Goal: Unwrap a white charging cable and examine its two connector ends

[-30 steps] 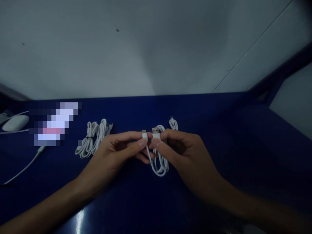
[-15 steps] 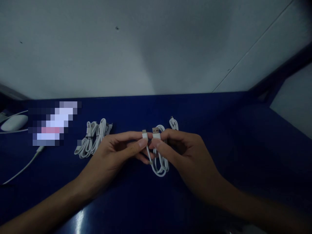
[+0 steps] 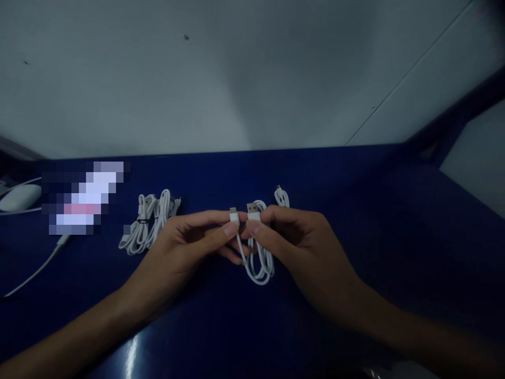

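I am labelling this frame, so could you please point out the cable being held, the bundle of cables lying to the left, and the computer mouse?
held cable [image 3: 258, 268], head view, on the hanging loops.
bundle of cables [image 3: 148, 223], head view, on its middle.
computer mouse [image 3: 19, 197], head view, on its top.

White looped cable [image 3: 258, 263], both plugs upright side by side, loops hanging.
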A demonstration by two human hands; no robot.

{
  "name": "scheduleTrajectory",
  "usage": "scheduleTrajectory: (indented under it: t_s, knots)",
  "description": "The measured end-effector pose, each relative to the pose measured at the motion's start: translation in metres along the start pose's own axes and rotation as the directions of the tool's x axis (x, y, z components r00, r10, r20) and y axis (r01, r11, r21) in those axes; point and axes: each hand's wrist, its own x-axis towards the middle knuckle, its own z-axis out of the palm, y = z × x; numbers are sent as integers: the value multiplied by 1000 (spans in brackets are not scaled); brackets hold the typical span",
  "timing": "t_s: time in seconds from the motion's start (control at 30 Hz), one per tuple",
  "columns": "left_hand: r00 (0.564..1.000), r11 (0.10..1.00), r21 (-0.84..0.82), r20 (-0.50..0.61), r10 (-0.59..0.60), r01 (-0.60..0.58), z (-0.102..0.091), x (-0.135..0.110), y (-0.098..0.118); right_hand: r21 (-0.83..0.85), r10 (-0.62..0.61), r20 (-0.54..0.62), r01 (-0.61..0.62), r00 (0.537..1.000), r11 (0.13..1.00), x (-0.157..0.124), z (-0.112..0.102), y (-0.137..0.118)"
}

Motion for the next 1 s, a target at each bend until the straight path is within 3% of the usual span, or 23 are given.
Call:
scheduleTrajectory:
  t_s: [1.0]
  knots:
    - [999,999,30,-25,-39,39,-1,0,1,-26,4,-25,-5,1000,1000,1,1,0]
